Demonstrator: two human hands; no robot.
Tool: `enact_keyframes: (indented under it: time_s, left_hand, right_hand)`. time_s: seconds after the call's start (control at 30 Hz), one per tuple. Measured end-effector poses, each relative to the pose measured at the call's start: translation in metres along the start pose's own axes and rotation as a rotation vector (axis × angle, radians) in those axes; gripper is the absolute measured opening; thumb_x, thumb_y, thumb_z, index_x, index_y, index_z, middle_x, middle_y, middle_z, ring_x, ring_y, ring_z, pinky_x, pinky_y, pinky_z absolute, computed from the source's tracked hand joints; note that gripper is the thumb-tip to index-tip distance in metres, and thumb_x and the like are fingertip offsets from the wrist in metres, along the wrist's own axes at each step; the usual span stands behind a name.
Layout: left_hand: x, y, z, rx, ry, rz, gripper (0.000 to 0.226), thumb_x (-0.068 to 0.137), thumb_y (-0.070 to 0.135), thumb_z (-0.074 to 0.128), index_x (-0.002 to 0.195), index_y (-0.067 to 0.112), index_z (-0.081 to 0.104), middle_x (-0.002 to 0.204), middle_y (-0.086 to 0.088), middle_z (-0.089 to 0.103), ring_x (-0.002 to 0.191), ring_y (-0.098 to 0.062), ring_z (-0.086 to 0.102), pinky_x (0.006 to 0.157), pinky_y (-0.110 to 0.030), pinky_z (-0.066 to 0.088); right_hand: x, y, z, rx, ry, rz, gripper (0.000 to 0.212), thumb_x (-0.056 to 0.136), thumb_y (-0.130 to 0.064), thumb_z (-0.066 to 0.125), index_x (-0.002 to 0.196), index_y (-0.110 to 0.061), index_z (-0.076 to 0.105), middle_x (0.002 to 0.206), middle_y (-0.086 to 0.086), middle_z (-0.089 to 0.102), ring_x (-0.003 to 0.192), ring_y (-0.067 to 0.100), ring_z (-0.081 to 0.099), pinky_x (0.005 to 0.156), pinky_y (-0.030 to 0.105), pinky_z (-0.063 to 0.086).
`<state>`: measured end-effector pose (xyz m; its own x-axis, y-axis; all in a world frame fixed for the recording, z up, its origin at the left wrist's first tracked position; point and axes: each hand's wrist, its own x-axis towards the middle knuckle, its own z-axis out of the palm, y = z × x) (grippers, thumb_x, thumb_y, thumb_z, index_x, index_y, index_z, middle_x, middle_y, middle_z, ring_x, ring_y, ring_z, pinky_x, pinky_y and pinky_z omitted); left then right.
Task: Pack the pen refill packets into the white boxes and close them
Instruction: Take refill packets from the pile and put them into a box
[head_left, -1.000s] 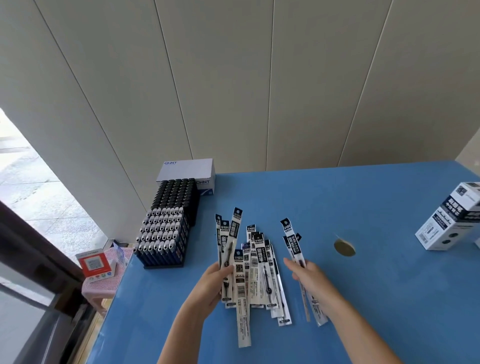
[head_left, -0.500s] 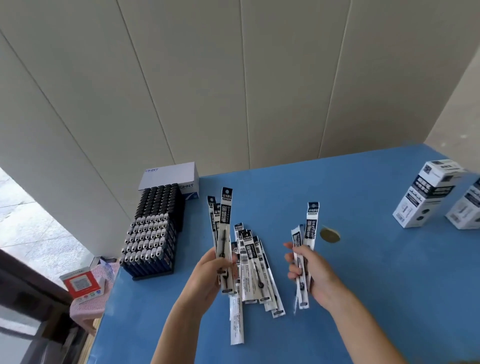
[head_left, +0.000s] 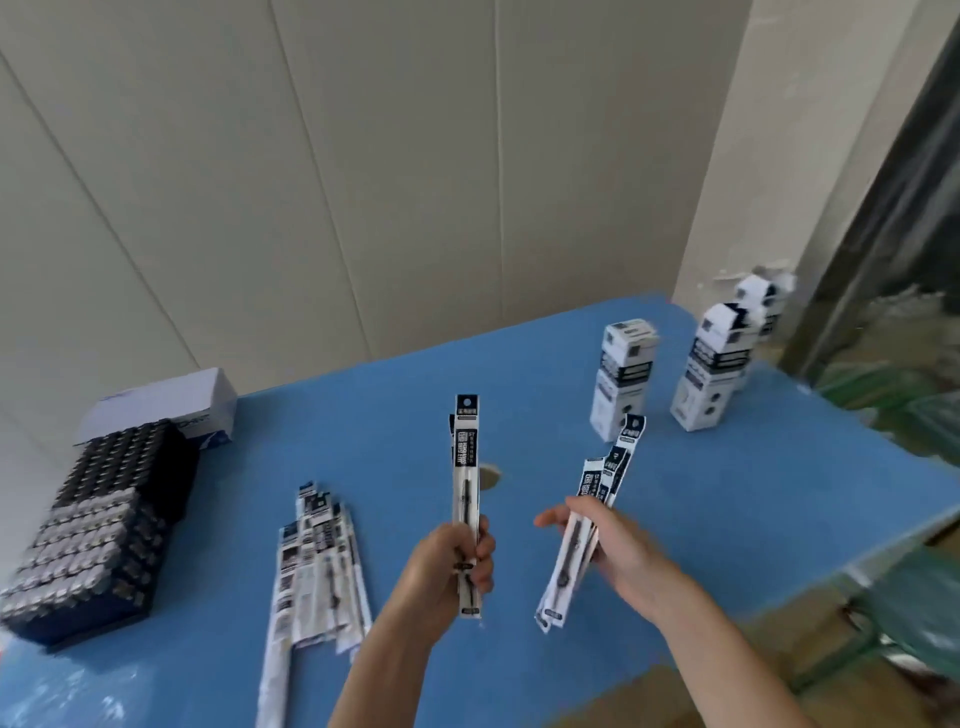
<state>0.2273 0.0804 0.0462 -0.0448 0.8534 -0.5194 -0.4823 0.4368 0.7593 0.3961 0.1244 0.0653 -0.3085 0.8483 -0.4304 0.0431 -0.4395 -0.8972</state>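
Observation:
My left hand (head_left: 448, 566) grips a small upright bundle of refill packets (head_left: 466, 467) above the blue table (head_left: 395, 415). My right hand (head_left: 618, 551) holds a second bundle of packets (head_left: 602, 488), tilted to the right, with the fingers partly spread. A loose pile of several packets (head_left: 317, 561) lies on the table to the left of both hands. Three white boxes with black labels stand upright at the far right: one (head_left: 623, 384) nearest the middle, one (head_left: 711, 369) beside it, and one (head_left: 763, 306) behind.
A dark block of stacked pens (head_left: 98, 530) sits at the table's left edge, with a white and blue carton (head_left: 161, 405) behind it. A round hole (head_left: 491, 477) is in the tabletop. The table's right edge drops off near a glass door.
Both hands have lifted their packets clear of the pile and moved right. The view has swung right, bringing a third white box into sight.

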Motion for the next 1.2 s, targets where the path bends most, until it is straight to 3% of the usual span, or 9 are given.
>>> enact_keyframes:
  time_s: [0.17, 0.3, 0.5, 0.57, 0.67, 0.83, 0.93, 1.03, 1.2]
  left_hand:
    - [0.018, -0.030, 0.086, 0.015, -0.035, -0.015, 0.026, 0.077, -0.004, 0.021, 0.074, 0.008, 0.044, 0.049, 0.001, 0.036, 0.032, -0.011, 0.027, 0.035, -0.019, 0.028]
    - [0.021, -0.052, 0.147, 0.192, -0.128, 0.069, 0.014, 0.069, 0.005, 0.039, 0.081, 0.006, 0.047, 0.057, -0.001, 0.045, 0.043, -0.016, 0.038, 0.047, -0.026, 0.036]
    - [0.033, -0.062, 0.213, 0.382, -0.241, 0.078, 0.038, 0.059, 0.004, 0.043, 0.094, 0.011, 0.058, 0.073, -0.005, 0.058, 0.057, -0.021, 0.054, 0.072, -0.038, 0.041]
    - [0.041, -0.061, 0.229, 0.448, -0.269, 0.072, 0.038, 0.060, 0.003, 0.045, 0.095, 0.013, 0.058, 0.073, -0.005, 0.058, 0.061, -0.021, 0.055, 0.077, -0.039, 0.037]
    - [0.057, -0.057, 0.253, 0.499, -0.290, 0.042, 0.030, 0.059, 0.001, 0.049, 0.087, 0.010, 0.053, 0.073, -0.004, 0.057, 0.061, -0.018, 0.055, 0.070, -0.032, 0.037]
    - [0.088, -0.048, 0.290, 0.509, -0.310, 0.055, 0.027, 0.061, 0.000, 0.047, 0.085, 0.010, 0.051, 0.068, -0.002, 0.053, 0.057, -0.015, 0.052, 0.063, -0.024, 0.038]
    - [0.103, -0.042, 0.308, 0.513, -0.313, 0.073, 0.018, 0.081, 0.000, 0.045, 0.092, 0.012, 0.052, 0.065, 0.000, 0.055, 0.056, -0.014, 0.052, 0.066, -0.024, 0.042]
    - [0.113, -0.037, 0.325, 0.401, -0.285, 0.084, 0.021, 0.099, 0.021, 0.037, 0.092, 0.010, 0.055, 0.067, 0.002, 0.058, 0.053, -0.015, 0.050, 0.062, -0.027, 0.044]
    - [0.116, -0.030, 0.330, 0.346, -0.184, 0.135, 0.024, 0.097, 0.026, 0.044, 0.096, 0.006, 0.058, 0.071, -0.005, 0.063, 0.064, -0.020, 0.057, 0.075, -0.032, 0.044]
  right_hand:
    - [-0.015, -0.017, -0.088, -0.189, 0.017, -0.013, 0.040, 0.097, -0.027, 0.038, 0.072, -0.016, 0.067, 0.048, -0.005, 0.036, 0.050, 0.013, 0.035, 0.054, 0.024, 0.029]
    - [-0.017, -0.028, -0.142, -0.321, 0.093, -0.148, 0.036, 0.093, -0.026, 0.048, 0.062, -0.023, 0.067, 0.056, 0.000, 0.035, 0.055, 0.016, 0.035, 0.053, 0.025, 0.029]
    - [-0.010, -0.049, -0.203, -0.577, 0.080, -0.239, 0.029, 0.093, -0.032, 0.050, 0.073, -0.018, 0.067, 0.041, -0.008, 0.024, 0.042, 0.008, 0.029, 0.049, 0.022, 0.027]
    - [-0.002, -0.054, -0.221, -0.647, 0.095, -0.268, 0.034, 0.092, -0.036, 0.051, 0.064, -0.017, 0.057, 0.047, -0.006, 0.025, 0.047, 0.011, 0.029, 0.052, 0.027, 0.026]
    - [0.011, -0.062, -0.244, -0.726, 0.123, -0.285, 0.047, 0.091, -0.039, 0.052, 0.056, -0.018, 0.030, 0.050, -0.005, 0.027, 0.049, 0.013, 0.029, 0.052, 0.029, 0.025]
    - [0.040, -0.079, -0.273, -0.920, 0.161, -0.297, 0.034, 0.087, -0.052, 0.050, 0.076, -0.020, 0.053, 0.072, 0.001, 0.061, 0.073, 0.022, 0.057, 0.068, 0.035, 0.048]
    - [0.049, -0.091, -0.284, -1.002, 0.181, -0.335, 0.026, 0.089, -0.051, 0.049, 0.078, -0.027, 0.052, 0.069, -0.006, 0.054, 0.074, 0.020, 0.053, 0.058, 0.030, 0.040]
    - [0.059, -0.100, -0.294, -1.036, 0.191, -0.411, 0.025, 0.090, -0.049, 0.048, 0.089, -0.025, 0.055, 0.070, -0.007, 0.055, 0.074, 0.020, 0.054, 0.059, 0.029, 0.038]
    - [0.068, -0.118, -0.314, -0.933, 0.099, -0.447, 0.042, 0.091, -0.044, 0.050, 0.061, -0.017, 0.039, 0.049, -0.003, 0.034, 0.044, 0.010, 0.034, 0.049, 0.022, 0.029]
